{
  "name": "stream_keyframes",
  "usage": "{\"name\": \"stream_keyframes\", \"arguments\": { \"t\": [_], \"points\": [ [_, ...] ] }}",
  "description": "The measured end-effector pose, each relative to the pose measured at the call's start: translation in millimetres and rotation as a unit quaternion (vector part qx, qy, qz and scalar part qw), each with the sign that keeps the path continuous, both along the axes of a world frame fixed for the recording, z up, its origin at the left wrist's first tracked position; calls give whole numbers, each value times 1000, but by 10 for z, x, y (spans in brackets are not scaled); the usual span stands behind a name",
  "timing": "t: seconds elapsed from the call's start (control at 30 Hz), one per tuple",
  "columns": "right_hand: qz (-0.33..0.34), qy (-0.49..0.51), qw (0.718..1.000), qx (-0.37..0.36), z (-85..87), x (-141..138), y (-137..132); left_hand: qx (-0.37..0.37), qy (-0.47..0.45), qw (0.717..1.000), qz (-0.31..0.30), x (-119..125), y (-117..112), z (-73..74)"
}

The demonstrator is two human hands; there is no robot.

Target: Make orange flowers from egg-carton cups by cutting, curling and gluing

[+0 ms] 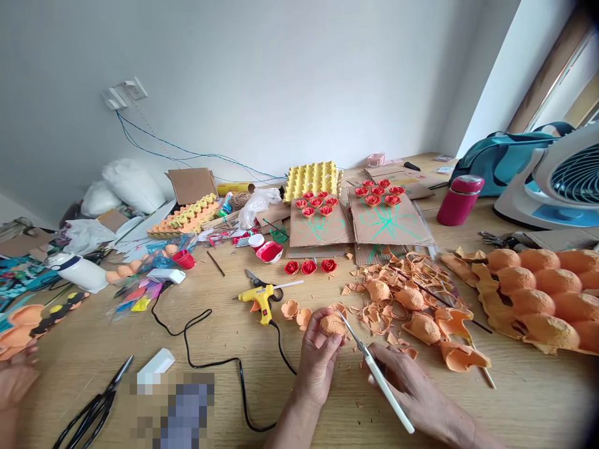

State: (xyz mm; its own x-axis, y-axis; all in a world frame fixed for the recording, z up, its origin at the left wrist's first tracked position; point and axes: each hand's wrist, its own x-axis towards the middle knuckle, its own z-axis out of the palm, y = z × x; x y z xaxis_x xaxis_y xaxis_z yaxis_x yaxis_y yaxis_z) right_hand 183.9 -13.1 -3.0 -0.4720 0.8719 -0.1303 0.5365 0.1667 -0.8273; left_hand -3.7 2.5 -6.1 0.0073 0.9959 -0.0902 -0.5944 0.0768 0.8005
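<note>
My left hand [319, 365] pinches an orange egg-carton cup [332, 324] between thumb and fingers. In my right hand [405, 380] is a white-handled cutting tool [387, 391]; its thin metal blade lies against the cup's rim. Whether it is a knife or scissors I cannot tell. Just behind my left hand sit cut petal-shaped cups [290, 309]. A heap of orange carton scraps [374, 318] and loose cups [423, 327] spreads beyond my right hand. Left of the petal cups lies a yellow glue gun [259, 300], beside dark-handled scissors [264, 284].
Red paper-pulp roses [309, 267] stand before two cardboard panels [390, 227] bearing more roses. An orange egg tray [538, 293] lies at right, near a magenta flask [461, 199] and fan [552, 181]. Black scissors [100, 399] lie front left, near another person's hand [19, 377].
</note>
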Motion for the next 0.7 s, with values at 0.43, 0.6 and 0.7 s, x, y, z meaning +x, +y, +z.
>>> {"name": "stream_keyframes", "arguments": {
  "t": [0.43, 0.6, 0.7],
  "points": [
    [21, 3, 1000, 19, 19, 38, 20, 50, 48, 998, -10, 21, 1, -48],
    [32, 30, 999, 12, 7, 55, 8, 48, 32, 998, -18, 74, -35, -32],
    [36, 45, 998, 8, -18, 57, -1, 49, 22, 998, -20, 99, -53, -4]
  ]
}}
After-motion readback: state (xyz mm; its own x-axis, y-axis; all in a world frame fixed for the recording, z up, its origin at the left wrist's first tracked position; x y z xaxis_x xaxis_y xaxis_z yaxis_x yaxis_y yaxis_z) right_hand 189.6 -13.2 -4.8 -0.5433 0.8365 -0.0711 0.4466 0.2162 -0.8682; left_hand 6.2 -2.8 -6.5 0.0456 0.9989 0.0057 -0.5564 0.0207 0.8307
